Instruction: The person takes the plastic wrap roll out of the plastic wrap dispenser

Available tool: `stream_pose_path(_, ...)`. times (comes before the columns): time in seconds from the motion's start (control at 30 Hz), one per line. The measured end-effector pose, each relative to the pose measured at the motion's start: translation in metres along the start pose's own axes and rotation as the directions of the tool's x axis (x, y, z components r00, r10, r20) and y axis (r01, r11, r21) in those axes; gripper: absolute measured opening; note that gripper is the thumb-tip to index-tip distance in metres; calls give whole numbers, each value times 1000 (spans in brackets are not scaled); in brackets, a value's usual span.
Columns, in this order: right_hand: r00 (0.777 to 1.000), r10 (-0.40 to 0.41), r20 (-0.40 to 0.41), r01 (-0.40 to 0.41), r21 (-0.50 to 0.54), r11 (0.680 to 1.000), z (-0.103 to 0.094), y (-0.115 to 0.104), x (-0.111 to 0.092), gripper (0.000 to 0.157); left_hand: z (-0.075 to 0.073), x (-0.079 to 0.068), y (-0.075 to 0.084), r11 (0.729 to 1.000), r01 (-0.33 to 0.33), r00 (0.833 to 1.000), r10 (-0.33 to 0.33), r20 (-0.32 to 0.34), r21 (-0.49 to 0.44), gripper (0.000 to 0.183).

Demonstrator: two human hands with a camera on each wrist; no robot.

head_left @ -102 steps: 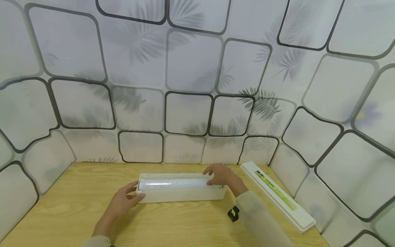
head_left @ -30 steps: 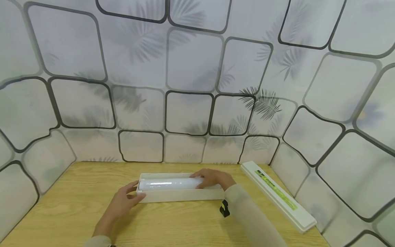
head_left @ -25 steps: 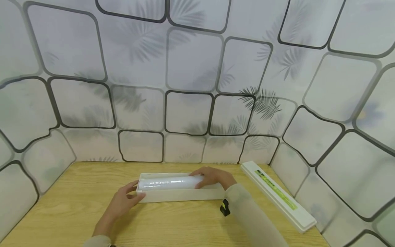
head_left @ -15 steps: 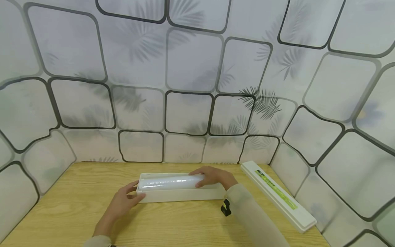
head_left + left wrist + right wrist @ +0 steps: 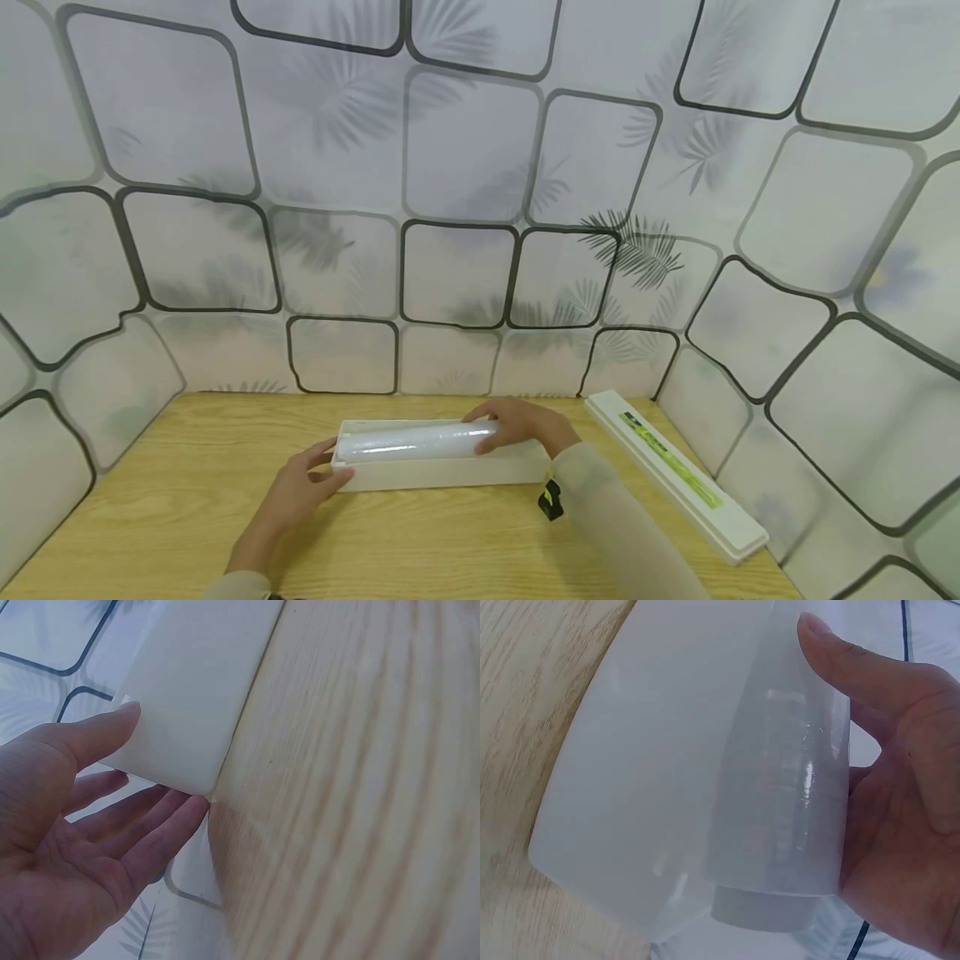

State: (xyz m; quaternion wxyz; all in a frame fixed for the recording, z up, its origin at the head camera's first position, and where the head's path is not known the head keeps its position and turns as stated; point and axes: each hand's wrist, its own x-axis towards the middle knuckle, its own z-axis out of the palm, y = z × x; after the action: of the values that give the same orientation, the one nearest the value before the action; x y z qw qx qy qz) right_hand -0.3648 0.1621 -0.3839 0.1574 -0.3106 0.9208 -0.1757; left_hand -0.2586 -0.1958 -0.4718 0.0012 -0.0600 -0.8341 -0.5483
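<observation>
A glossy roll of cling film [image 5: 420, 439] lies in a long white box [image 5: 450, 475] on the table, its right end tilted up out of the box. My right hand [image 5: 513, 423] grips the roll near that end. In the right wrist view, the thumb and fingers wrap round the film [image 5: 795, 787], and the core [image 5: 765, 909] sticks out at the bottom. My left hand [image 5: 296, 492] holds the box's left end. Seen from the left wrist, the thumb lies on the box's side [image 5: 202, 697] and the fingers [image 5: 165, 832] touch its end face.
A long white lid [image 5: 675, 479] with a green label lies at an angle to the right, near the side wall. Patterned wall covering [image 5: 457, 275] rises behind the wooden table [image 5: 420, 550]. A small black device [image 5: 551, 500] hangs at my right wrist.
My right hand has moved left along the roll and taken hold of it. The roll's right end has risen, most visibly over the last second. My left hand has stayed in place.
</observation>
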Motion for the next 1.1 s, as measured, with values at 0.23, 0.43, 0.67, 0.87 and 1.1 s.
stream_pose_path(0.23, 999, -35, -1, 35, -27, 999, -3, -2, -2, 57, 0, 0, 0, 1000, 7, 1000, -7, 7, -7, 74)
stream_pose_path(0.43, 997, -77, 10, 77, -9, 997, -6, -5, -3, 58, -1, 0, 1, 1000, 6, 1000, -6, 2, -3, 74)
stream_pose_path(0.67, 994, -113, 2, 113, 18, 993, -7, -5, -4, 57, -1, 0, 0, 1000, 8, 1000, -8, -1, 5, 74)
stream_pose_path(0.87, 987, -161, -29, 162, 62, 985, -6, -2, -8, 54, 0, -1, 0, 1000, 6, 1000, -6, 0, -1, 73)
stream_pose_path(1.1, 972, -215, -99, 222, 69, 973, -11, 2, -16, 52, 0, -1, 1, 1000, 0, 1000, 0, -4, 0, 75)
